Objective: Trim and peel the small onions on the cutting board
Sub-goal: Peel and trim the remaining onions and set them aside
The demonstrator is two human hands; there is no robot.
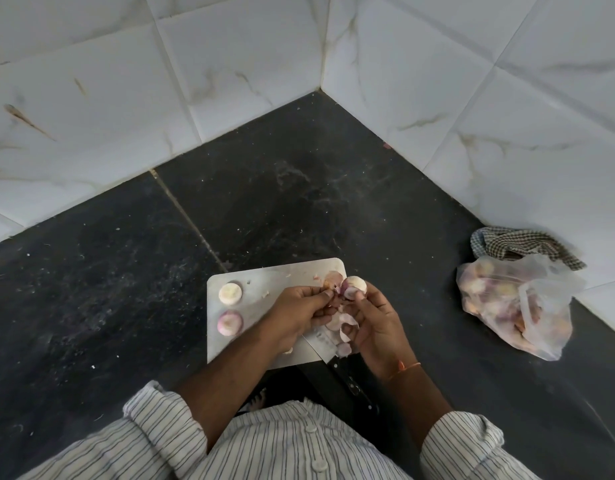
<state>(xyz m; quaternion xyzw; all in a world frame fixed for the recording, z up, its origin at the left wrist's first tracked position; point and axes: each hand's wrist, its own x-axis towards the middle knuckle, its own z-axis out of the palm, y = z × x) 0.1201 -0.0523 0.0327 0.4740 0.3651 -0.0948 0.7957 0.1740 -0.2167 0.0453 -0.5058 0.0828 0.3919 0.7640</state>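
A white cutting board (264, 282) lies on the dark counter in front of me. Two peeled small onions sit at its left edge, one pale (230, 292) and one pinkish (230, 323). Above the board's right side my right hand (375, 327) holds a small onion (354, 287) between thumb and fingers. My left hand (299, 311) pinches a strip of its purple skin (333, 293). Loose peels (340, 323) lie under my hands. A knife with a black handle (351, 382) lies at the board's near right corner, its blade partly hidden by my hands.
A clear plastic bag of unpeeled onions (513, 306) sits on the counter to the right, with a checked cloth (520, 245) behind it. White tiled walls (230, 81) meet in a corner beyond the board. The counter edge is near my body.
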